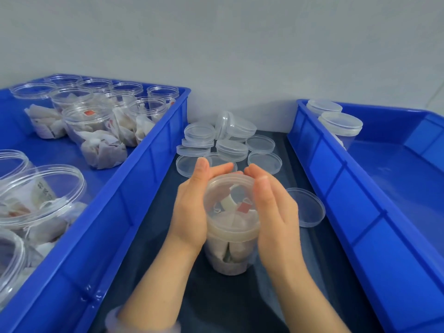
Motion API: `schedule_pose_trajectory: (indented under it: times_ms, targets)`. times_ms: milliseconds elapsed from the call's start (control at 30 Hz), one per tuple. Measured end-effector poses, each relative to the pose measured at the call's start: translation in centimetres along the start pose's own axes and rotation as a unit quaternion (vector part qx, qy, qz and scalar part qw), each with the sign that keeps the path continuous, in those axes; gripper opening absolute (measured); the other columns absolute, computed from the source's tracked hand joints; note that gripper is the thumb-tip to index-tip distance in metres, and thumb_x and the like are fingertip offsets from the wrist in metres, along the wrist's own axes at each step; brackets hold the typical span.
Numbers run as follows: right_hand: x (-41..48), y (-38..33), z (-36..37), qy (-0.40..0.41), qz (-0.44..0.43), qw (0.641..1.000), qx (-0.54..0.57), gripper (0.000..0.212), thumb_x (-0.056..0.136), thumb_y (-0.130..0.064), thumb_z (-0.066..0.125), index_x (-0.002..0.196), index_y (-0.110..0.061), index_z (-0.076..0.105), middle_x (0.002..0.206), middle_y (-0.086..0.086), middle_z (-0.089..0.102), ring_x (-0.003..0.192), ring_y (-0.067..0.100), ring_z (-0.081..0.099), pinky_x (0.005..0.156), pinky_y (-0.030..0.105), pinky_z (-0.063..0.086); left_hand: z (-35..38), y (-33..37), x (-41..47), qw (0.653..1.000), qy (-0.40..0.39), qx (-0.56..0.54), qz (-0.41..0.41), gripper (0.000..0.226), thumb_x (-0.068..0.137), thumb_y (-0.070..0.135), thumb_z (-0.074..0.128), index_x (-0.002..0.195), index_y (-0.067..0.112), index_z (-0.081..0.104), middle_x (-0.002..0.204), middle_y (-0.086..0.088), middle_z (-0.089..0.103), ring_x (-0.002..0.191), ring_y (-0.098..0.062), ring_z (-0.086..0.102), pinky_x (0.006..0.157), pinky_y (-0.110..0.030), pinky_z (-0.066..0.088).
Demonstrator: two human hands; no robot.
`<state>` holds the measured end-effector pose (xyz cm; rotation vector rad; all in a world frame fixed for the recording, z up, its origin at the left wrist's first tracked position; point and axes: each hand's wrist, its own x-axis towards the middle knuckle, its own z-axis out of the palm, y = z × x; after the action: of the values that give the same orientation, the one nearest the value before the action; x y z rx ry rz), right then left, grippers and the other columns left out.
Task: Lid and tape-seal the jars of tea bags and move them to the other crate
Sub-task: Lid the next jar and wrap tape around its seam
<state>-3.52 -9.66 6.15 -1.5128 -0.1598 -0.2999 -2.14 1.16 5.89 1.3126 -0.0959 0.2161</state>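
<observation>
Jar (228,258): clear smooth plastic; lid (225,188) cloudier. Tea bags (240,221) inside: matt white paper. Left crate (134,179), right crate (336,188) flanking jar: glossy blue plastic. Loose lids (231,149) behind jar: clear, shiny.

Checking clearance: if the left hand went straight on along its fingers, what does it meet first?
Probably the lid pile just beyond the left hand; the hand is high on the jar, so it may pass over.

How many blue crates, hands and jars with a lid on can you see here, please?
Blue crates: 2, left and right
Hands: 2, left and right
Jars with a lid on: 3, two in the right crate, one jar between the hands
Total: 7
</observation>
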Motion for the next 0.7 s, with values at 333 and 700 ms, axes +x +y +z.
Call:
schedule_pose_trajectory:
  times_ms: [333, 700]
  targets:
    - [0.05, 0.11, 0.67, 0.047, -0.052, 0.997, 0.019, 0.034, 0.088, -0.039, 0.04, 0.081, -0.032, 0.072, 0.08, -0.007, 0.07, 0.074, 0.001, 0.063, 0.063, 0.011, 0.047, 0.11, -0.09, -0.3, 0.999, 0.035, 0.007, 0.013, 0.053, 0.084, 0.057, 0.035, 0.092, 0.022, 0.073, 0.098, -0.004, 0.074, 0.098, -0.018, 0.069, 0.095, -0.042, 0.049]
    - [0.76, 0.23, 1.03, 0.071, -0.039, 0.996, 0.023, 0.031, 0.087, -0.033, 0.043, 0.085, -0.019, 0.071, 0.082, 0.008, 0.071, 0.078, 0.02, 0.065, 0.061, 0.019, 0.05, 0.7, 0.39, -0.14, 0.995, 0.095, 0.002, 0.042, 0.041, 0.089, 0.038, 0.042, 0.08, 0.014, 0.075, 0.084, -0.01, 0.075, 0.087, -0.026, 0.07, 0.081, -0.041, 0.054]
